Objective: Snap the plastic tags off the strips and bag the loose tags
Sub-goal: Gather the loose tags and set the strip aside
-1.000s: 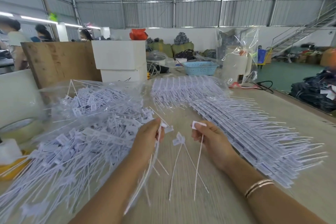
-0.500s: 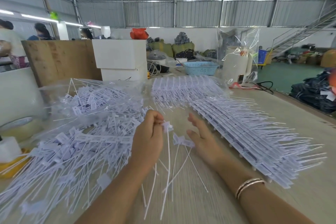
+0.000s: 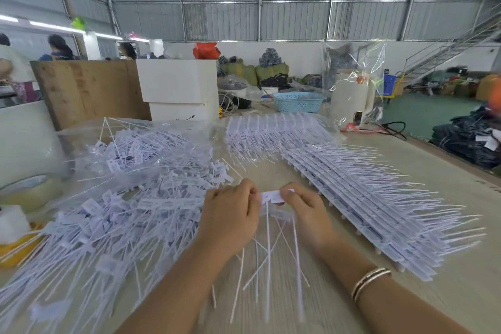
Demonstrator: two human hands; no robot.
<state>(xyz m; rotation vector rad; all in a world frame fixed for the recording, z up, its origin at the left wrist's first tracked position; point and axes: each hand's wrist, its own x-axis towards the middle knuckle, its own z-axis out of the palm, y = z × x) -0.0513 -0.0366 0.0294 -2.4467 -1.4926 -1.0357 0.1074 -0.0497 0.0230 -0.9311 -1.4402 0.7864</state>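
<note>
Head view shows us both hands meeting over the middle of the table (image 3: 447, 304), close to its near edge. Our left hand (image 3: 230, 214) has its fingers curled around one end of a small white piece of tags (image 3: 273, 196), and our right hand (image 3: 305, 211) pinches the other end between thumb and fingertips, so the piece spans the short gap between the two hands. Thin white tails hang down from it toward us and spread over the wood; they are blurred, so we cannot count them. A few loose tails lie on the table just below our hands. Just beside our left hand, a big heap of loose tags (image 3: 116, 211) covers the left part of the table, lying on and partly inside a clear plastic bag (image 3: 130, 127) that reaches toward the far left edge. Stacked strips (image 3: 360, 198) with tags attached run from the far middle of the table down along its right side, their tails pointing toward the right edge. Another bundle of strips in clear wrap (image 3: 271, 133) sits at the far middle. A bracelet (image 3: 370, 282) circles our right wrist. Farther back stand white boxes (image 3: 176, 81) and a blue basket (image 3: 298, 102).
</note>
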